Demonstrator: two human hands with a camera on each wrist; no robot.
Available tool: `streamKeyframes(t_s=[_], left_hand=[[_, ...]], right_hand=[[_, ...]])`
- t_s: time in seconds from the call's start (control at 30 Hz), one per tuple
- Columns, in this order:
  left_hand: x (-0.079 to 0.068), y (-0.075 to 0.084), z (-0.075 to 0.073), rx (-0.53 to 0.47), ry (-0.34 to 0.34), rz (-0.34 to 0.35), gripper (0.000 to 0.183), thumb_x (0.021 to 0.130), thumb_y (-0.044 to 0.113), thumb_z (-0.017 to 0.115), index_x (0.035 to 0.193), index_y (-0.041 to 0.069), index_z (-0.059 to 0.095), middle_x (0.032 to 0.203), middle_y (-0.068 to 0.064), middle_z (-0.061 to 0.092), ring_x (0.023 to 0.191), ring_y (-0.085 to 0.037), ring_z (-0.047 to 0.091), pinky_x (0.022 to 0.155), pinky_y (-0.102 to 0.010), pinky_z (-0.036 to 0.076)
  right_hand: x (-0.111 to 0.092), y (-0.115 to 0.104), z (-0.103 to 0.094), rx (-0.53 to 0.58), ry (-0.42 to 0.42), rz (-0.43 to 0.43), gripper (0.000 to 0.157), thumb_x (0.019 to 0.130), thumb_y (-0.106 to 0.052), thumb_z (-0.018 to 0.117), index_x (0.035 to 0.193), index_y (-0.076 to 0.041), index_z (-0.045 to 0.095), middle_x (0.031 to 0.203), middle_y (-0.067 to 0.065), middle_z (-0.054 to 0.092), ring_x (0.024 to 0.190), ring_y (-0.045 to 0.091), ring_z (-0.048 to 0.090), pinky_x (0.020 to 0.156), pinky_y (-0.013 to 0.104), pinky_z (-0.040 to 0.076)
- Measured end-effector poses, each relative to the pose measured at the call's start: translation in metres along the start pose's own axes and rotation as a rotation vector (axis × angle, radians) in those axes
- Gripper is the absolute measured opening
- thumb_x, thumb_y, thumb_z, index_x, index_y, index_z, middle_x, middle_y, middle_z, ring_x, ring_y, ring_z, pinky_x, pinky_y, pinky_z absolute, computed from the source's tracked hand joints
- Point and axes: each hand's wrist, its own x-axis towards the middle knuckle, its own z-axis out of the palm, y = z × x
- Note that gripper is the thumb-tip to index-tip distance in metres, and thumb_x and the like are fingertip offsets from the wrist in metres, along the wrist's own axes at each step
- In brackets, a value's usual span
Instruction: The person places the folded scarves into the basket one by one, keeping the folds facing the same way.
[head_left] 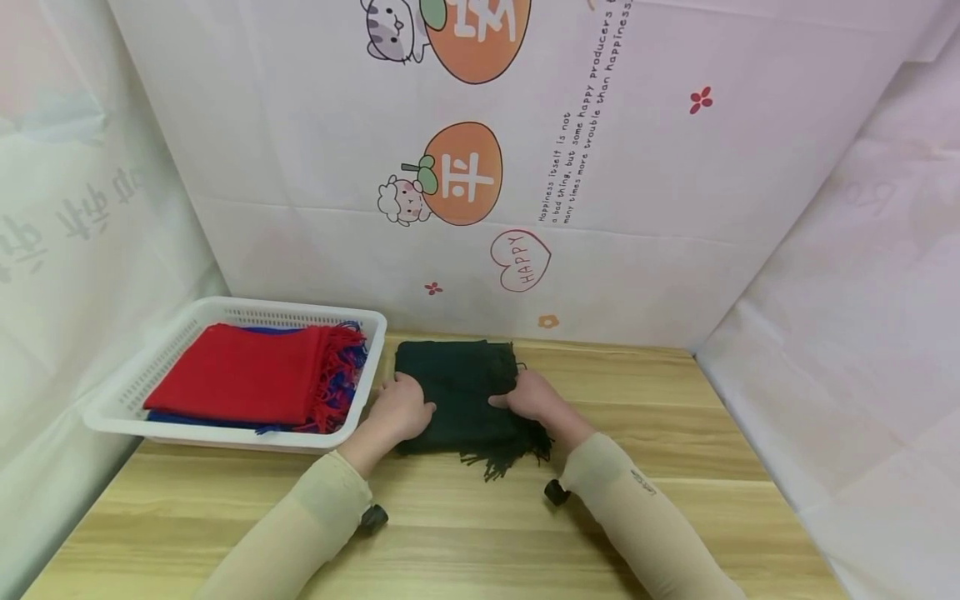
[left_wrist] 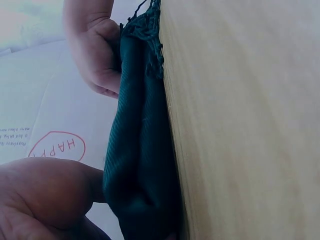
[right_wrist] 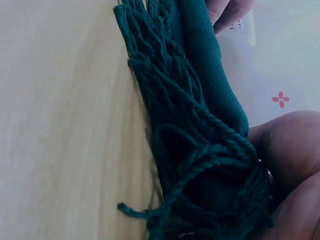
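Observation:
A dark green fringed scarf (head_left: 461, 392) lies folded on the wooden table, its fringe toward the right and front. My left hand (head_left: 401, 408) grips its left side, thumb on top. At the opposite, fringed side, my right hand (head_left: 534, 394) holds the edge with its thumb over the cloth. The left wrist view shows the folded layers (left_wrist: 137, 140) edge-on, the left fingers partly hidden behind them. Twisted tassels (right_wrist: 195, 115) hang loosely beside the right hand in the right wrist view.
To the left stands a white plastic basket (head_left: 375, 354) holding a folded red scarf (head_left: 232, 375) on top of blue fringed cloth (head_left: 352, 371). A printed white sheet (head_left: 637, 250) rises behind the wooden table (head_left: 465, 550), with white sheets at both sides.

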Motion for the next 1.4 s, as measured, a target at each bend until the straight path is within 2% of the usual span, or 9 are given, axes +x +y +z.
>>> streamKeyframes(t_s=[0.33, 0.47, 0.7, 0.87, 0.93, 1.03, 1.17, 1.33, 1.4], left_hand=[[0.026, -0.018, 0.023, -0.100, -0.041, -0.001, 0.097, 0.105, 0.031, 0.079, 0.159, -0.028, 0.025, 0.151, -0.039, 0.058, 0.133, -0.049, 0.065, 0.110, -0.060, 0.055], [0.042, -0.031, 0.042, -0.080, -0.044, 0.044, 0.093, 0.105, 0.035, 0.078, 0.158, -0.026, 0.033, 0.157, -0.035, 0.055, 0.129, -0.046, 0.069, 0.108, -0.059, 0.058], [0.052, -0.039, 0.054, -0.093, -0.038, 0.075, 0.080, 0.104, 0.037, 0.079, 0.151, -0.021, 0.050, 0.157, -0.033, 0.055, 0.132, -0.043, 0.067, 0.110, -0.057, 0.056], [0.059, -0.044, 0.058, -0.112, -0.028, 0.089, 0.045, 0.102, 0.039, 0.082, 0.107, -0.005, 0.076, 0.122, -0.020, 0.075, 0.097, -0.030, 0.074, 0.093, -0.051, 0.063], [0.060, -0.045, 0.058, -0.115, -0.033, 0.097, 0.039, 0.102, 0.040, 0.081, 0.089, 0.004, 0.075, 0.104, -0.012, 0.075, 0.083, -0.024, 0.070, 0.086, -0.048, 0.063], [0.058, -0.044, 0.056, -0.115, -0.031, 0.099, 0.040, 0.104, 0.040, 0.079, 0.080, 0.009, 0.071, 0.094, -0.007, 0.072, 0.074, -0.019, 0.065, 0.083, -0.047, 0.062], [0.052, -0.038, 0.050, -0.153, -0.048, 0.065, 0.037, 0.108, 0.035, 0.074, 0.087, 0.004, 0.072, 0.099, -0.014, 0.073, 0.065, -0.021, 0.066, 0.079, -0.044, 0.063], [0.043, -0.030, 0.042, -0.216, -0.106, 0.022, 0.043, 0.114, 0.027, 0.063, 0.123, -0.015, 0.067, 0.130, -0.032, 0.069, 0.053, -0.029, 0.068, 0.060, -0.042, 0.062], [0.044, -0.031, 0.044, -0.224, -0.109, 0.017, 0.051, 0.115, 0.028, 0.062, 0.137, -0.018, 0.060, 0.143, -0.034, 0.063, 0.057, -0.030, 0.069, 0.059, -0.044, 0.061]], right_hand=[[-0.004, 0.004, -0.001, 0.021, -0.014, -0.009, 0.079, 0.106, -0.031, 0.080, 0.159, 0.016, 0.046, 0.167, 0.033, 0.045, 0.156, 0.050, 0.043, 0.123, 0.058, 0.045], [-0.007, 0.006, -0.001, 0.041, -0.017, -0.003, 0.080, 0.107, -0.029, 0.078, 0.161, 0.016, 0.042, 0.170, 0.033, 0.042, 0.158, 0.050, 0.039, 0.124, 0.059, 0.042], [-0.011, 0.008, 0.000, 0.047, -0.009, 0.003, 0.077, 0.108, -0.029, 0.076, 0.161, 0.015, 0.043, 0.170, 0.031, 0.043, 0.157, 0.049, 0.041, 0.124, 0.059, 0.043], [-0.014, 0.009, 0.001, 0.045, -0.006, 0.001, 0.076, 0.109, -0.030, 0.075, 0.161, 0.014, 0.044, 0.171, 0.030, 0.042, 0.157, 0.049, 0.041, 0.123, 0.060, 0.043], [-0.015, 0.010, 0.001, 0.044, -0.006, 0.000, 0.075, 0.109, -0.030, 0.074, 0.162, 0.014, 0.043, 0.171, 0.030, 0.041, 0.158, 0.049, 0.040, 0.124, 0.060, 0.042], [-0.015, 0.011, 0.002, 0.045, -0.008, -0.005, 0.076, 0.110, -0.030, 0.073, 0.164, 0.013, 0.040, 0.172, 0.031, 0.039, 0.159, 0.049, 0.038, 0.125, 0.061, 0.041], [-0.016, 0.013, 0.002, 0.032, -0.010, -0.018, 0.077, 0.111, -0.030, 0.072, 0.164, 0.014, 0.039, 0.172, 0.032, 0.039, 0.159, 0.050, 0.037, 0.125, 0.061, 0.040], [-0.017, 0.014, 0.002, 0.002, -0.005, -0.035, 0.076, 0.111, -0.031, 0.071, 0.163, 0.014, 0.040, 0.170, 0.033, 0.041, 0.158, 0.050, 0.040, 0.124, 0.062, 0.041], [-0.018, 0.015, 0.002, -0.002, -0.001, -0.039, 0.076, 0.111, -0.031, 0.071, 0.163, 0.014, 0.041, 0.170, 0.033, 0.041, 0.157, 0.050, 0.041, 0.124, 0.062, 0.041]])
